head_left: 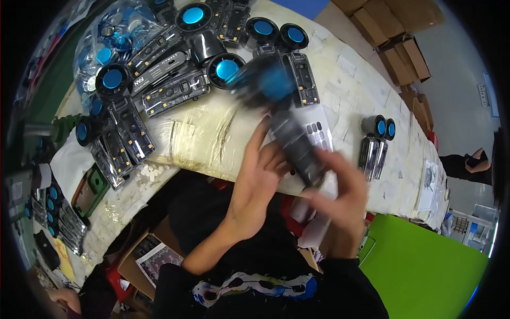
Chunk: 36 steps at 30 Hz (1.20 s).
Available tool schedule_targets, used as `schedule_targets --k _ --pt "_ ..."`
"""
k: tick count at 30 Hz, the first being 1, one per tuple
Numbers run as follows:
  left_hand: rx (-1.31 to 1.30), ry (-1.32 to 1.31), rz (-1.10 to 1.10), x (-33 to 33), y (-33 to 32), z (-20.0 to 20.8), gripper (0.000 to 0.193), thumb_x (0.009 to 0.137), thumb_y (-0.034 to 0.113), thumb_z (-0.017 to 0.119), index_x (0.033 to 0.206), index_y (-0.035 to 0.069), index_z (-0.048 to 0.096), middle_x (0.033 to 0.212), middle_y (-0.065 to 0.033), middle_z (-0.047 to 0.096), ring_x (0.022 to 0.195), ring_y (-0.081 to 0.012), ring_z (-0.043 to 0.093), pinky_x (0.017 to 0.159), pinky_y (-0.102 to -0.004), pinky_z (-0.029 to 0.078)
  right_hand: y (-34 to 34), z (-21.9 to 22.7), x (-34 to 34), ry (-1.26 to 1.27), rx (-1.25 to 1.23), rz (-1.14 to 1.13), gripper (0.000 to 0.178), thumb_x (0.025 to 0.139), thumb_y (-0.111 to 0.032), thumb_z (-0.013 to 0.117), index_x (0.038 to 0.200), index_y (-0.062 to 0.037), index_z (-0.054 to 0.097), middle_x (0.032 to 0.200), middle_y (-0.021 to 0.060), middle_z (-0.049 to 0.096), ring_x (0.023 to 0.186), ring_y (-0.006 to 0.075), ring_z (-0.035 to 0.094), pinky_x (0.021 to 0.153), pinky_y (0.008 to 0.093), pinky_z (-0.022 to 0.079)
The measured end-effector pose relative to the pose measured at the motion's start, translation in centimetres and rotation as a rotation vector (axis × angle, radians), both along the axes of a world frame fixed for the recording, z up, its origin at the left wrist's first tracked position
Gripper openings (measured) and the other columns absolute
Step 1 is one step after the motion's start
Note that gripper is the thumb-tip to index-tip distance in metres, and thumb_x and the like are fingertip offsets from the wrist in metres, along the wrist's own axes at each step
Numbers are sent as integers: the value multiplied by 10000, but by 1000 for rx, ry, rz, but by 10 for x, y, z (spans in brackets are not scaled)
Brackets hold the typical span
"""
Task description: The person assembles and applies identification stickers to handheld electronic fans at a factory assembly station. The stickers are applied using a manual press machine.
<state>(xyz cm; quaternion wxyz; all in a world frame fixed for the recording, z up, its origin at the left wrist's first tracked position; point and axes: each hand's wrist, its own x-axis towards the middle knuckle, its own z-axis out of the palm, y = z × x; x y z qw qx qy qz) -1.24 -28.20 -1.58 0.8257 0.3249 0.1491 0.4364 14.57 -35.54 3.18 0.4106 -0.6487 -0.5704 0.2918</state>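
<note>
Over the pale, taped table (pixel 345 95), the right hand (pixel 342 199) grips a blurred black, blue-centred handheld fan (pixel 295 143); whether the left hand (pixel 255 183) also grips, I can't tell.

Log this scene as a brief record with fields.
Right hand: gripping a black handheld fan near its lower end
Left hand: at the fan's other side; contact unclear
Held fan's state: blurred, blue-centred head toward the far side
Table: pale, wrapped covering
Table, left: more fans, clear bag of round pieces
Table, right: pair of fans
Background: cardboard boxes, person with folded arms
</note>
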Motion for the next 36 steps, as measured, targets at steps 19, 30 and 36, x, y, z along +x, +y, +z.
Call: schedule_targets --k 19,30,36 --pt "-153 214 117 -44 -4 -14 648 908 338 518 1386 -45 304 983 -202 576 787 -268 641 700 -391 543 70 -25 21 -514 -80 249 142 780 -24 709 920 -41 693 874 64 609 779 217 615 670 320 487" --pt "-96 91 125 -36 2 -26 732 988 603 269 1412 9 326 1019 -146 580 884 -221 607 772 -360 516 64 -9 8 -166 -126 66 86 811 -43 689 878 -29 636 819 53 627 719 172 590 682 286 473" --pt "-72 96 127 -28 2 -25 672 1002 569 248 1319 3 424 1043 -121 579 931 -198 579 834 -344 472 42 8 -46 364 -269 -68 79 846 -36 665 905 7 634 839 20 636 748 80 563 709 229 459"
